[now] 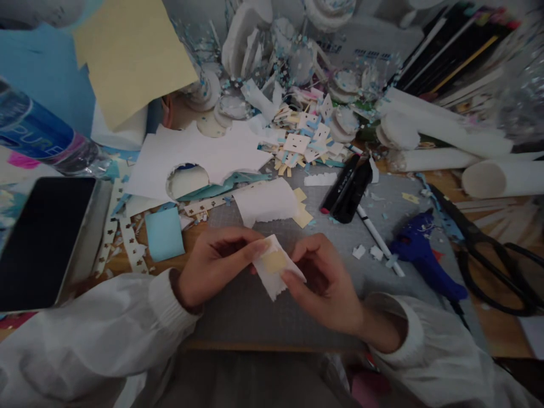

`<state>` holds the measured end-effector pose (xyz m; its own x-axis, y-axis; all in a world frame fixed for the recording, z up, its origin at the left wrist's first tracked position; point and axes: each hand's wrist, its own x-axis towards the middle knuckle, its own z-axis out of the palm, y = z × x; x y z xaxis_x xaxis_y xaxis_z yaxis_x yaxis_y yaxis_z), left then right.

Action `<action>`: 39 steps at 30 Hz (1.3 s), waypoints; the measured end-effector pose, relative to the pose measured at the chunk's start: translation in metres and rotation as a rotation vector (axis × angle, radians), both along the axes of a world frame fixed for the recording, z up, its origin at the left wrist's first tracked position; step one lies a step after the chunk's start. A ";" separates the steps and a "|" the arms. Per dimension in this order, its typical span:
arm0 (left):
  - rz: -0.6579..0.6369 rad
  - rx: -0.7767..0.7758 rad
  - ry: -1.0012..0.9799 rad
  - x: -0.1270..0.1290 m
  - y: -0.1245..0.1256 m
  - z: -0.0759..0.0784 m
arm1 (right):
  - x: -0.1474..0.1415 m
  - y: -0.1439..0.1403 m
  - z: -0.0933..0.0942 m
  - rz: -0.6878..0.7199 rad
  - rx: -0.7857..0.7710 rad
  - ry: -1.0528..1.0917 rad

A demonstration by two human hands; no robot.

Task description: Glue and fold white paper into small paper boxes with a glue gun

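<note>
Between my two hands is a small piece of white paper (pixel 272 284) with a ragged lower edge. A pale yellow paper square (pixel 275 261) lies on its face. My left hand (pixel 223 258) pinches the white piece at its upper left, thumb on top. My right hand (pixel 327 283) grips its right side between thumb and fingers. Just beyond lies a curled sheet of white paper (pixel 267 202), with yellow paper scraps (pixel 302 216) beside it. A light blue sticky-note pad (pixel 165 233) sits to the left of my left hand.
A blue glue gun (pixel 427 255), black scissors (pixel 488 266), black markers (pixel 348 187) and a white pen (pixel 380 241) lie to the right. A phone (pixel 45 238) and water bottle (pixel 46 133) are at left. Small paper cutouts (pixel 304 133) are heaped at the back.
</note>
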<state>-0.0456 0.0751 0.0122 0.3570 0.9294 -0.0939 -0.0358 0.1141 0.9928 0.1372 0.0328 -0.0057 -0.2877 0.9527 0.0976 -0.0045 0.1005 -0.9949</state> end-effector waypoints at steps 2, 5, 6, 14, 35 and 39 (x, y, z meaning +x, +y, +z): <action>-0.002 -0.022 -0.012 0.000 0.000 0.000 | 0.001 0.000 0.000 -0.007 0.028 -0.034; -0.001 -0.061 -0.034 0.001 -0.001 0.000 | 0.003 0.000 -0.002 -0.005 0.077 -0.075; -0.003 -0.075 -0.042 0.001 -0.001 -0.001 | 0.003 0.000 -0.002 -0.002 0.095 -0.085; -0.003 -0.192 -0.128 0.000 -0.001 -0.003 | 0.005 0.002 -0.004 0.021 0.134 -0.146; -0.312 0.031 0.087 -0.002 -0.001 0.008 | 0.009 0.007 0.008 0.236 -0.027 -0.178; -0.302 0.068 0.106 -0.003 -0.001 0.008 | 0.007 0.007 0.007 0.189 0.047 -0.210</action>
<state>-0.0484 0.0746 0.0199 0.6088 0.7885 -0.0871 0.0937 0.0375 0.9949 0.1438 0.0397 0.0009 -0.4785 0.8760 0.0600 0.1779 0.1636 -0.9703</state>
